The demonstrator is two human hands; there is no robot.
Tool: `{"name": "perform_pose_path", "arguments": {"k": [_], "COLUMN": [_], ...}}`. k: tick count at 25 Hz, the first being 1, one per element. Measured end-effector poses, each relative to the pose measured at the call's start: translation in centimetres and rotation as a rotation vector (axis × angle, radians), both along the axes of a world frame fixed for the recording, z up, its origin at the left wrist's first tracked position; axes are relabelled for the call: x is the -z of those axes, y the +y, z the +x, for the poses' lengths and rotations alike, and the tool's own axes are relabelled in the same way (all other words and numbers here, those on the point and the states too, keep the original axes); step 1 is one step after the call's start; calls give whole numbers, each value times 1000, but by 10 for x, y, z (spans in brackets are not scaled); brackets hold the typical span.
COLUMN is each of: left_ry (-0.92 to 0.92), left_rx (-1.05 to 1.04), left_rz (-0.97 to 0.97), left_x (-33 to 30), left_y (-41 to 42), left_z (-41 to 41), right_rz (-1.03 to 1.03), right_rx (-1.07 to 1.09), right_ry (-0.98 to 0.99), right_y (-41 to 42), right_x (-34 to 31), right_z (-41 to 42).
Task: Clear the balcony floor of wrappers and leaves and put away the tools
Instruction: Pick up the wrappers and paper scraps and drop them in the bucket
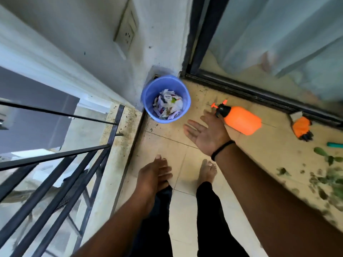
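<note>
A blue bucket (148, 93) stands in the balcony corner with crumpled wrappers (168, 104) inside it. My right hand (206, 134) hovers palm up with straight fingers and holds nothing, between the bucket and an orange spray bottle (241, 120) lying on the floor. My left hand (154, 177) hangs lower, above my feet, fingers relaxed and empty. An orange glove (301, 127) lies by the door track. Green leaves (330, 179) are scattered over the tiles at the right.
A black metal railing (61, 156) and a stone ledge (111, 145) bound the left side. A sliding glass door with its dark track (250, 93) runs along the right. A teal tool handle (335, 145) pokes in at the right edge. My bare feet stand on the tiles.
</note>
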State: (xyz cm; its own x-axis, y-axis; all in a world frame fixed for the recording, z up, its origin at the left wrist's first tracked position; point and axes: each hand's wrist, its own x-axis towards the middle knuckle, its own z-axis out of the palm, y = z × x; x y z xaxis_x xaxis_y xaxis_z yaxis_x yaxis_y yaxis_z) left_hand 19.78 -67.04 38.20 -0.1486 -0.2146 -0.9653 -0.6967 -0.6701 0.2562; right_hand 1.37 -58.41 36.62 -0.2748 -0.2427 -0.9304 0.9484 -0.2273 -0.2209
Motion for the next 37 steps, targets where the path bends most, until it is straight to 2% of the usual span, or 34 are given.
{"name": "perform_pose_path", "arguments": {"k": [3, 6, 9, 12, 16, 20, 26, 30, 32, 35, 37], "left_ry": [182, 298, 417, 491, 566, 655, 594, 545, 551, 551, 538], "left_rx": [37, 267, 467, 639, 793, 1037, 1252, 1461, 1490, 1547, 1597], "left_rz": [32, 45, 94, 85, 18, 76, 224, 251, 264, 321, 385], "left_x": [-100, -213, -280, -309, -335, -346, -336, -322, -314, -303, -311], "left_y": [17, 64, 118, 184, 283, 391, 511, 599, 633, 749, 822], "left_z": [-49, -74, -88, -112, -145, -162, -181, -203, -217, -251, -258], "right_rz": [50, 117, 161, 218, 277, 251, 212, 242, 251, 251, 276], "right_rx": [-27, -33, 115, 263, 637, 927, 1247, 1349, 1383, 1501, 1496], "right_ry": [73, 225, 309, 394, 397, 352, 251, 178, 162, 169, 210], "right_y": [67, 155, 244, 338, 448, 532, 616, 679, 706, 790, 837], "right_x": [-110, -231, -293, -331, -346, -344, -326, -313, -317, -332, -353], "right_z": [31, 66, 90, 101, 123, 159, 207, 210, 202, 179, 162]}}
